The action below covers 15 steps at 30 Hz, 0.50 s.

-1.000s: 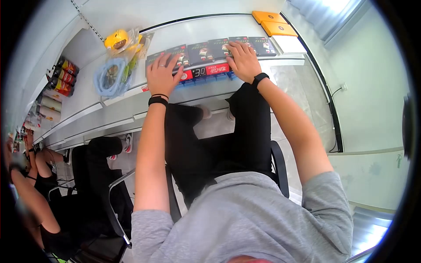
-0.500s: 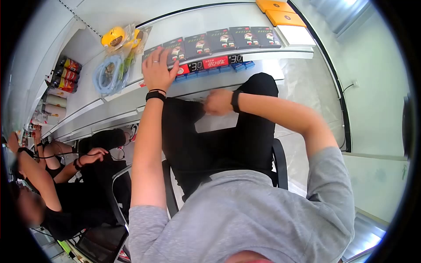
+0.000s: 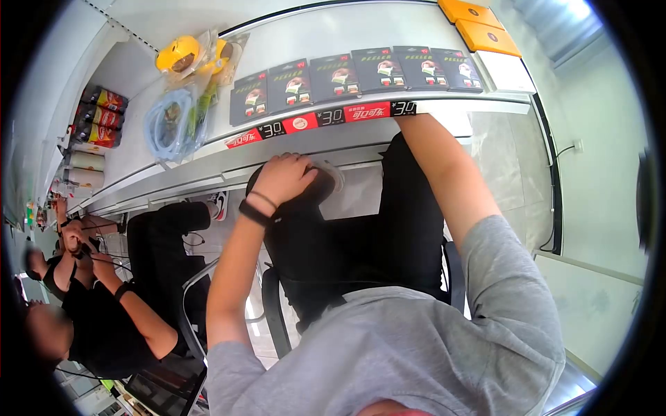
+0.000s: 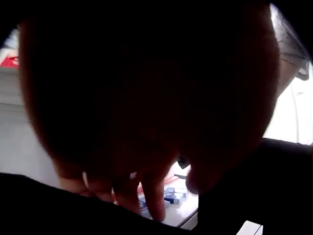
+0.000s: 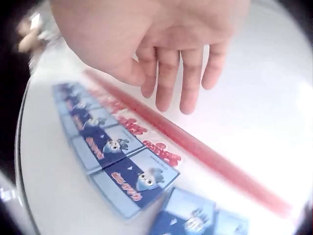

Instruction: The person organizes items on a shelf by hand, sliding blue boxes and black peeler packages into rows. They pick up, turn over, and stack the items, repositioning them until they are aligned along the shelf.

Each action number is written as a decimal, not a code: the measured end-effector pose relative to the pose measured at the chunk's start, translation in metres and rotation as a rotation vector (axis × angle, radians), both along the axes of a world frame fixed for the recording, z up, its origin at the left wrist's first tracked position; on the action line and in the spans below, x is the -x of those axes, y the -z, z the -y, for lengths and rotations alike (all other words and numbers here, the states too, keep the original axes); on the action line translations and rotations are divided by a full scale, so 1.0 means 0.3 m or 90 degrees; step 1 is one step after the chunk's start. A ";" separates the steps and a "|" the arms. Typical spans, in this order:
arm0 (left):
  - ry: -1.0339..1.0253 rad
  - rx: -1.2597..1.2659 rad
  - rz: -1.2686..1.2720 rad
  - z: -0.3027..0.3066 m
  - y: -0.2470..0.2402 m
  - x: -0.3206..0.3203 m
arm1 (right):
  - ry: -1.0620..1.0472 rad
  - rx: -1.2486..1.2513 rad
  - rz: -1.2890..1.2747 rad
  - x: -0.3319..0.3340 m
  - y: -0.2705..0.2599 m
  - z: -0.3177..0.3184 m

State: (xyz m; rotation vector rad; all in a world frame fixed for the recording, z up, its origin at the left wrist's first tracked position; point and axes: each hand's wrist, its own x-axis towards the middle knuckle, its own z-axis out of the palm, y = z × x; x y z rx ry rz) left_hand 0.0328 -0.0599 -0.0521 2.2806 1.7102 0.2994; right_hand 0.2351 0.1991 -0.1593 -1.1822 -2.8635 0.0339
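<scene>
My left hand (image 3: pixel 284 179) rests on my left knee with its fingers extended and nothing held; in the left wrist view it is mostly dark. My right hand (image 5: pixel 161 49) reaches beneath the upper shelf, so the head view shows only the forearm. In the right wrist view its fingers hang loosely over a lower white shelf and hold nothing. Beside them lies a row of small blue packs (image 5: pixel 132 169) with cartoon characters, along with a red strip (image 5: pixel 195 147). A row of black peeler packages (image 3: pixel 335 78) lies on the upper shelf (image 3: pixel 333 41).
A red and black price strip (image 3: pixel 319 118) runs along the upper shelf's front edge. Left on that shelf are a bagged light-blue ring (image 3: pixel 166 123) and a yellow toy (image 3: pixel 179 54). Orange boxes (image 3: pixel 489 37) and a white box (image 3: pixel 503 71) stand right. Other people sit at left.
My left hand has left the black packages and come back to my knee. The right hand went from the packages to my lap, then under the upper shelf.
</scene>
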 end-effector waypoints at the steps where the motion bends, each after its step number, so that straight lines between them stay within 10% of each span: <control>1: 0.003 0.063 -0.082 -0.024 0.059 0.017 | 0.008 -0.002 -0.024 -0.004 -0.009 0.000; 6: 0.000 0.237 -0.242 -0.337 0.191 0.022 | 0.025 0.001 -0.136 -0.027 -0.081 0.052; 9: -0.192 -0.078 -0.181 -0.439 0.400 0.116 | 0.006 0.032 -0.219 -0.009 -0.119 0.134; 12: -0.241 0.074 -0.210 -0.483 0.375 0.194 | -0.044 0.157 -0.290 0.065 -0.075 0.253; 15: -0.250 0.175 -0.221 -0.471 0.359 0.243 | -0.112 0.194 0.067 0.131 0.042 0.393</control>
